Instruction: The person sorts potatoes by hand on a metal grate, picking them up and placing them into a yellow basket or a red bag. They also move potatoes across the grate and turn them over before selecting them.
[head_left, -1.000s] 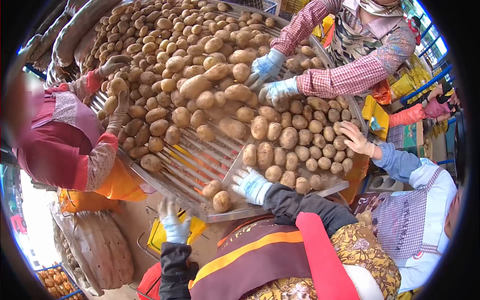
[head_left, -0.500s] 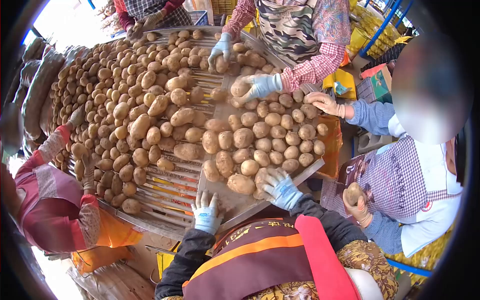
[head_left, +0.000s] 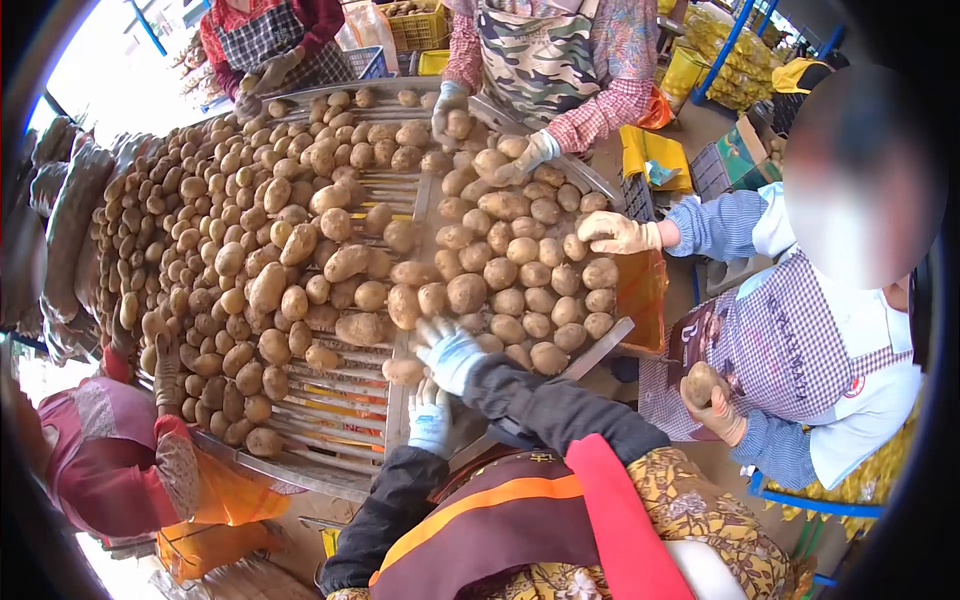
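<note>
My right hand point(head_left: 450, 358), in a pale blue and white glove, reaches across the tray with its fingers spread. Its fingertips are just below several potatoes point(head_left: 466, 294), and one potato point(head_left: 403, 371) lies on the left by the fingers. My left hand point(head_left: 429, 416), gloved alike, rests open with fingers pointing forward, at the near edge of the metal sorting table point(head_left: 398, 412). It holds nothing. Potatoes are packed over the smooth tray on the right, and many more cover the slatted part on the left.
Across the table, a person's gloved hand point(head_left: 530, 157) handles potatoes. On the right, another person touches the potatoes with one hand point(head_left: 622, 235) and holds a potato point(head_left: 705, 384) in the other. More workers stand at the left. Metal rails point(head_left: 597, 347) border the tray.
My right hand has swept left from the tray's near right edge towards my left hand. Potatoes on the tray have shifted, with one now left of my right hand. My left hand stays near the edge.
</note>
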